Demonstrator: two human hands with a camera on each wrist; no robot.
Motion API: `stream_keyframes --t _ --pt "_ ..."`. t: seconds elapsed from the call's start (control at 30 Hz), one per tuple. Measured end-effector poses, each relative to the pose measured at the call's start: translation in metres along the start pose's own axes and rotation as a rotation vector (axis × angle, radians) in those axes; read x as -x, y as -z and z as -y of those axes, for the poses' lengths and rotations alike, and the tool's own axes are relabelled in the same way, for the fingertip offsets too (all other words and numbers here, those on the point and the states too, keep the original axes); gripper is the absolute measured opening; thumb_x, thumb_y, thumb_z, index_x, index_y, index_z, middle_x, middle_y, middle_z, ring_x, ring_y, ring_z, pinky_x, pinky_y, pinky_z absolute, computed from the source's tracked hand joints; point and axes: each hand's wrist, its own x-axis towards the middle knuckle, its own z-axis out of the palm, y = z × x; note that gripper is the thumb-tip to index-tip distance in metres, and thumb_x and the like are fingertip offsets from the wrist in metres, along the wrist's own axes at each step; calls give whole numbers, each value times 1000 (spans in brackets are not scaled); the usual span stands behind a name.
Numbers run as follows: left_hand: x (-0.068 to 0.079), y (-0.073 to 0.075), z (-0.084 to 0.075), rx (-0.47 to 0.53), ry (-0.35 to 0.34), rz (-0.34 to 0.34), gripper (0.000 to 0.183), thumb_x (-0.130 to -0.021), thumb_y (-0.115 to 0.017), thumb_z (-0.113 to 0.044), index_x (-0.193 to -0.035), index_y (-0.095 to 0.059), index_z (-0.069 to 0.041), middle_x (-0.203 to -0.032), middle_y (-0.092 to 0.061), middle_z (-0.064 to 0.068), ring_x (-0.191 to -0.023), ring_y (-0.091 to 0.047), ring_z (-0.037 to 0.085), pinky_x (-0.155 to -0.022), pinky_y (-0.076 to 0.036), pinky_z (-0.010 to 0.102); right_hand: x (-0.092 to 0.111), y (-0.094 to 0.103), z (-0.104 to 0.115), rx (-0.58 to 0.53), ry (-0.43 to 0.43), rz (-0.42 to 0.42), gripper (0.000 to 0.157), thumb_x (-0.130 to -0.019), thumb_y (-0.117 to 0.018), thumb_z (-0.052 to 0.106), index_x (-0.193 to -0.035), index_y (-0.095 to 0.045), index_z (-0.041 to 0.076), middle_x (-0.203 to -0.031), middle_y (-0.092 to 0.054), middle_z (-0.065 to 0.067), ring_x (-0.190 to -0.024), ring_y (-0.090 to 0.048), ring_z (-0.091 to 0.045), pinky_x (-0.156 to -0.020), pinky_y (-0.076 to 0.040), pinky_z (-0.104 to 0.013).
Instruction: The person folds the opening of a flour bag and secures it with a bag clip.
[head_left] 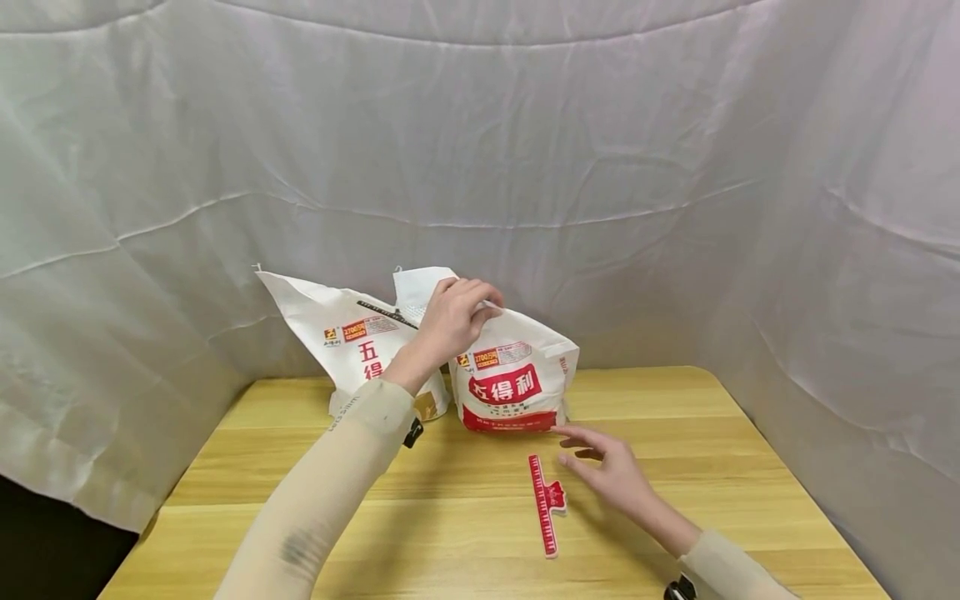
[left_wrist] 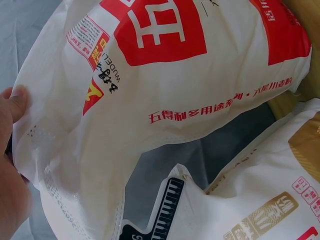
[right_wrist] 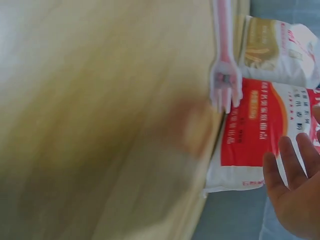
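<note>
A white flour bag with red print [head_left: 513, 386] stands towards the back of the table. My left hand [head_left: 457, 312] grips its top edge, and in the left wrist view the thumb [left_wrist: 19, 102] presses on the bag's white plastic. Low over the table to the front right of that bag is my right hand [head_left: 611, 475], fingers spread and holding nothing. A red bag clip [head_left: 545, 507] with a piano-key pattern lies on the wood, just left of the right hand. In the right wrist view the right hand [right_wrist: 297, 187] overlaps the flour bag's front.
A second flour bag [head_left: 367, 350] stands to the left, partly behind my left arm, with a black piano-key clip [head_left: 386, 313] across its folded top. Grey curtains [head_left: 480, 167] hang behind and beside the wooden table [head_left: 660, 400].
</note>
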Motion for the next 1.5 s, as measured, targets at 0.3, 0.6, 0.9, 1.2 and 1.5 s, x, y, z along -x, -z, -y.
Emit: stream_keyframes --t 0.3,0.6,0.9,1.2,1.5 --pt "3 1 0 5 7 0 6 -98 -73 -13 -104 -72 -15 -103 -76 -1 -103 -68 21 -107 -42 44 7 1 -11 11 -68 178 42 -93 -77 11 -132 -67 -1 -128 -71 -15 -105 -72 -34 -89 -61 -35" --pt "1 -1 1 9 -9 -6 6 -97 -73 -13 -103 -72 -15 -102 -76 -2 -101 -68 20 -106 -42 44 10 1 -16 75 -122 249 42 -94 -78 19 -129 -68 0 -120 -74 -13 -96 -71 -20 -85 -58 -26" --pt "2 0 -1 9 2 2 7 -98 -73 -14 -104 -72 -16 -103 -76 -2 -102 -68 20 -107 -42 45 14 -3 -18 153 -117 291 39 -91 -80 23 -121 -71 0 -101 -72 -3 -84 -61 -7 -74 -55 -23" --pt "2 0 -1 2 2 -11 6 -97 -74 -15 -102 -72 -16 -103 -76 -3 -101 -68 19 -105 -43 43 15 -6 -18 220 -146 301 20 -91 -81 26 -103 -76 11 -95 -63 3 -82 -54 -9 -69 -48 -23" --pt "4 0 -1 8 6 -12 7 -97 -74 -15 -103 -72 -16 -103 -76 -3 -102 -68 19 -106 -43 44 16 -8 -17 171 -168 295 23 -89 -82 23 -103 -73 7 -97 -64 -2 -82 -53 -9 -69 -47 -23"
